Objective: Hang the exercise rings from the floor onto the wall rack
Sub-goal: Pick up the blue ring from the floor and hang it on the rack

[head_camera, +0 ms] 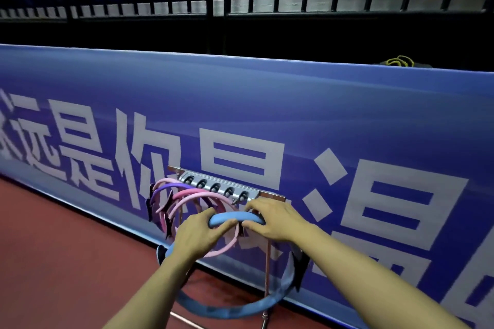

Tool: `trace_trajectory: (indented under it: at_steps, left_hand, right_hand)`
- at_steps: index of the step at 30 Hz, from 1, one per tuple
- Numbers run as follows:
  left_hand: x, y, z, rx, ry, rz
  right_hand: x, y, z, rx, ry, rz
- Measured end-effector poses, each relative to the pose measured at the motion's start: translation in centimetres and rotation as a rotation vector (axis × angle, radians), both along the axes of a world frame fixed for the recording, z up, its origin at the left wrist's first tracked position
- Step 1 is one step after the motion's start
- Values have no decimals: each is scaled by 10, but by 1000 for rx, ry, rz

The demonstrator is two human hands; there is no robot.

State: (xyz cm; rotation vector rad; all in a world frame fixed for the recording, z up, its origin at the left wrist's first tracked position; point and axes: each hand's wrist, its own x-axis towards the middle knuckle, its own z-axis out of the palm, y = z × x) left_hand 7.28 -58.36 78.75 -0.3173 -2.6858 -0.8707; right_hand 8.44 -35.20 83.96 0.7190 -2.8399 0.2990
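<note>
A blue exercise ring (235, 307) is upright in front of the silver hook rack (219, 186), which stands on thin metal legs against the blue banner wall. My left hand (197, 234) grips the ring's top arc from the left. My right hand (272, 219) grips the same arc from the right, just below the rack's right end. Several pink rings (187, 201) and a purple ring (160, 188) hang from the rack's left hooks. The hooks nearest my right hand are partly hidden by it.
The blue banner (347, 120) with large white characters runs across the view. Red floor (66, 248) lies below it. The rack's thin leg (267, 270) drops to the floor inside the blue ring. Dark railings and seats stand behind the banner.
</note>
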Motion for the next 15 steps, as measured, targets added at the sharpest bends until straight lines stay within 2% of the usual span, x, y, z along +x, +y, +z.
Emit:
trace_trajectory:
  at_steps: [10,15]
  left_hand:
    - [-92,-42,-15,135,-152,-9]
    - [-155,-46,-27,89,-283,-95]
  right_hand:
    - [-103,-5,-34,-98,-70,-132]
    - [-161,-7,-62,-80,-130,-154]
